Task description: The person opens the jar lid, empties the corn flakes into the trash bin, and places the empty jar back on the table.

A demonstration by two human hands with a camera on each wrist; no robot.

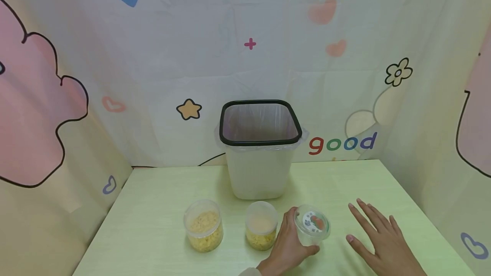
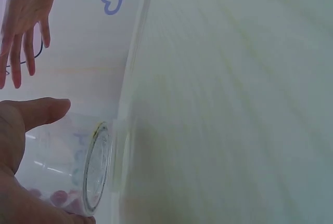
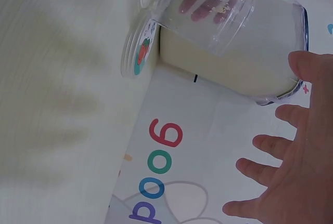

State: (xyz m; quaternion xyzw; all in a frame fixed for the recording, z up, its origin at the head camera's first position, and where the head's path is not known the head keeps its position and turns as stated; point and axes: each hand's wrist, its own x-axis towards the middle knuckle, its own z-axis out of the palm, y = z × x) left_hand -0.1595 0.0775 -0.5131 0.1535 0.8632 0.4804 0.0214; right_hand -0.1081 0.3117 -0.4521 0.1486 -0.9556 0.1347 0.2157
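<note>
My left hand grips a clear plastic jar, thumb on its near side and fingers round its far side. In the right wrist view the jar is see-through, with a few pale crumbs stuck near its rim. Beyond it a round lid with a carrot sticker lies on the table; from the head this sticker shows at the jar. To the right, my right hand is held over the table with fingers spread, touching nothing.
Two clear tubs of yellow crumbly food, a larger one and a smaller one, stand left of my left hand. Behind them is a white bin with a black rim and a clear liner, near the printed curtain.
</note>
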